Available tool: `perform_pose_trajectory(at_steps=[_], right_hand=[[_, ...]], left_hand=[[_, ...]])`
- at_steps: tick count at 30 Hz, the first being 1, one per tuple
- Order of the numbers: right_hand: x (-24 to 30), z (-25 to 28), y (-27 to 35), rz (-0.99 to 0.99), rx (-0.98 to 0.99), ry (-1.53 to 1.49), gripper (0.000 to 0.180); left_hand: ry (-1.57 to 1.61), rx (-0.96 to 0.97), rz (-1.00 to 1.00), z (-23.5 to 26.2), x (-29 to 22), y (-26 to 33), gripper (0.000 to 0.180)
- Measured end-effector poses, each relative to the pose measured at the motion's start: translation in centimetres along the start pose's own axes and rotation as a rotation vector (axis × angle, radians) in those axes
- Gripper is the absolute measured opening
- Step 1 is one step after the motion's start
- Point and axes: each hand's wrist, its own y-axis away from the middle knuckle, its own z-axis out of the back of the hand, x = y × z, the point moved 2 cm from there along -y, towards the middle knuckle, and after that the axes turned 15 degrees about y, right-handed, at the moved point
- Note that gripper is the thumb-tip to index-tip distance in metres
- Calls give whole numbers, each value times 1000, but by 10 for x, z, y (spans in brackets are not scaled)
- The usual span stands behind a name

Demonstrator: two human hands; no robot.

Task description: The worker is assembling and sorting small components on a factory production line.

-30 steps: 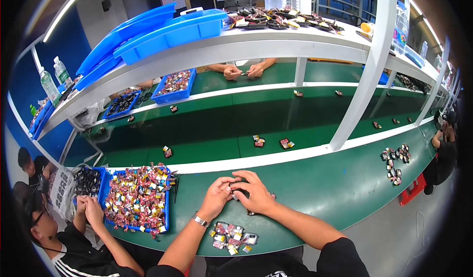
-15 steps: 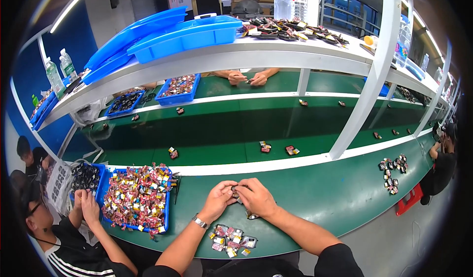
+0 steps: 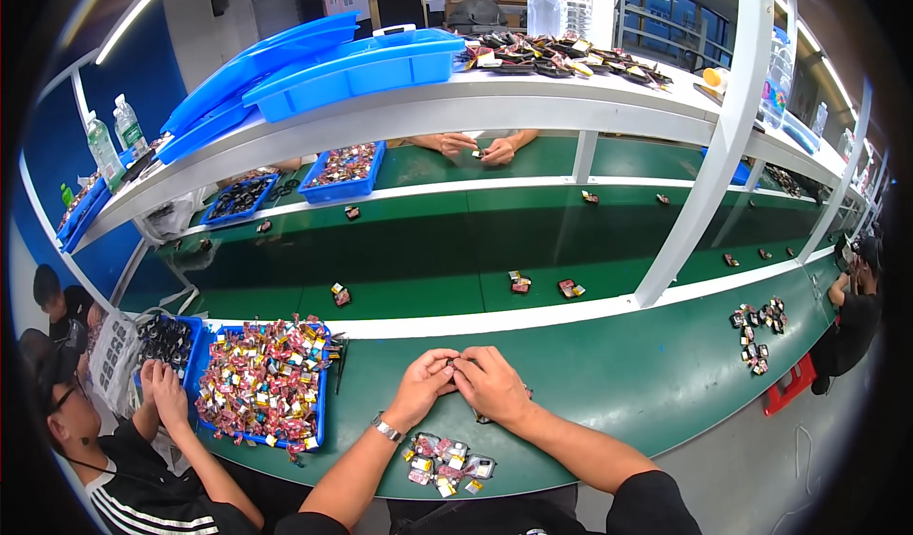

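1. The left hand [image 3: 421,386] and the right hand [image 3: 488,383] met fingertip to fingertip over the green bench [image 3: 647,383], both pinched on one small part [image 3: 453,362] held between them.
2. The small part sat just above the bench, almost hidden by the fingers; its shape could not be told.
3. A wristwatch [image 3: 386,429] sat on the left wrist.
4. A small pile of wrapped pieces [image 3: 443,459] lay on the bench just below the hands, toward the near edge.
5. A blue tray [image 3: 264,393] heaped with red and yellow pieces stood left of the hands, near them.
6. A neighbour's hands [image 3: 162,397] rested at the far left edge of that tray, beside a second tray of dark parts [image 3: 167,340].
7. Beyond the hands ran a conveyor belt [image 3: 428,278] carrying scattered single pieces.
8. Another cluster of parts [image 3: 758,330] lay well to the right of the hands.
9. Across the belt, another person's hands [image 3: 475,145] worked under a white shelf [image 3: 428,107].
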Motion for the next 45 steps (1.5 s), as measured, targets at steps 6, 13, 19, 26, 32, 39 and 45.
perform_pose_trajectory(at_steps=[6,13,19,26,32,39,45], right_hand=[[-3,2,-5,-19,56,-97,24],[-10,-6,1,-341,169,-432,24],[-8,-7,3,-367,135,-419,21],[-8,-2,2,-374,114,-399,18],[-24,-8,-8,-413,195,-473,13],[-117,-74,-49,-612,6,-208,13],[-124,-69,-54,-508,-82,22,20]], left_hand=[[-81,-55,-63,-1,4,0,23],[-266,-119,-168,-2,8,-1,20],[-277,-68,-182,2,12,-3,21],[-276,1,-178,-1,11,-3,25],[-182,-30,-201,-2,8,-4,37],[-138,-62,-208,-2,6,-7,42],[-133,-41,-166,4,4,-4,38]])
